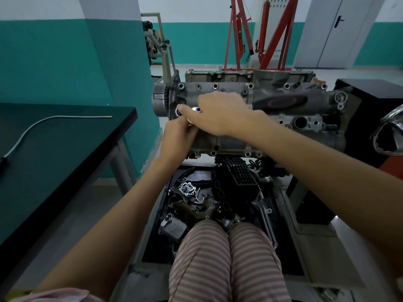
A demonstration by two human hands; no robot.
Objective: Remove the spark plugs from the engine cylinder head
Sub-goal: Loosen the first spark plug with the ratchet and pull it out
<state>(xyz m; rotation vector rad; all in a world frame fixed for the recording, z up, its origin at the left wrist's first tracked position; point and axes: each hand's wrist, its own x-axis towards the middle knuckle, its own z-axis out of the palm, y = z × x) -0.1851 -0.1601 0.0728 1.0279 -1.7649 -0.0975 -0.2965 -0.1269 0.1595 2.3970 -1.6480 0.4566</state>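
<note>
The grey cast-aluminium engine cylinder head [250,118] sits on a stand straight ahead, above a dark tray of loose engine parts [207,203]. Both hands meet at its left end. The right hand [220,114] lies over a small shiny silver tool with a blue spot [195,109] (mostly hidden), fingers curled round it. The left hand [180,136] pinches something beneath; what, I cannot tell. A dark bench [54,153] stands left.

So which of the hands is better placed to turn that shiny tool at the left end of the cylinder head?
Probably the right hand: it lies over the shiny tool on the cylinder head, fingers around it. The left hand sits below, seemingly steadying.
</note>
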